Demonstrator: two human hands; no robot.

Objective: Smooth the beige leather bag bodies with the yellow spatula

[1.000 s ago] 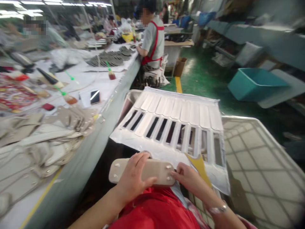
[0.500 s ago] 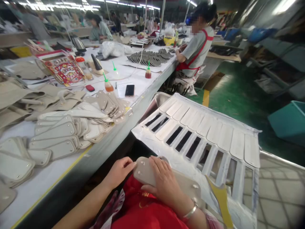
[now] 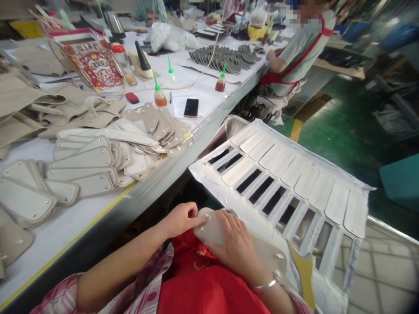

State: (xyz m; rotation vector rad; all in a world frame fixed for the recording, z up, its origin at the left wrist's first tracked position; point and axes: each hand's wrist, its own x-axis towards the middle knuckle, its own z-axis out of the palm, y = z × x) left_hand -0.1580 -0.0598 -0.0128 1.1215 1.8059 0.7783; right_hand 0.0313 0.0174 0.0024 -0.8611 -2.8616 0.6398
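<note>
A beige leather panel with rounded ends and small metal studs lies slantwise over my lap, against the edge of the white slotted frame. My right hand is wrapped across its middle, fingers over the far edge and thumb at the near side. At the panel's left end my left hand is closed, thumb and forefinger pinched at a stud. Whether anything small sits between those fingertips is hidden. A row of pale leather panels rests along the frame's far side, above its open slots.
On the white table to the left are piles of studded panels, a phone, green-tipped glue bottles and a red patterned bag. A yellow strip lies on the frame's near side. A co-worker sits beyond.
The view has tipped downward and shifted, so everything appears moved. My left thumb and forefinger have come from the panel's edge onto the stud. My right hand keeps its hold.
</note>
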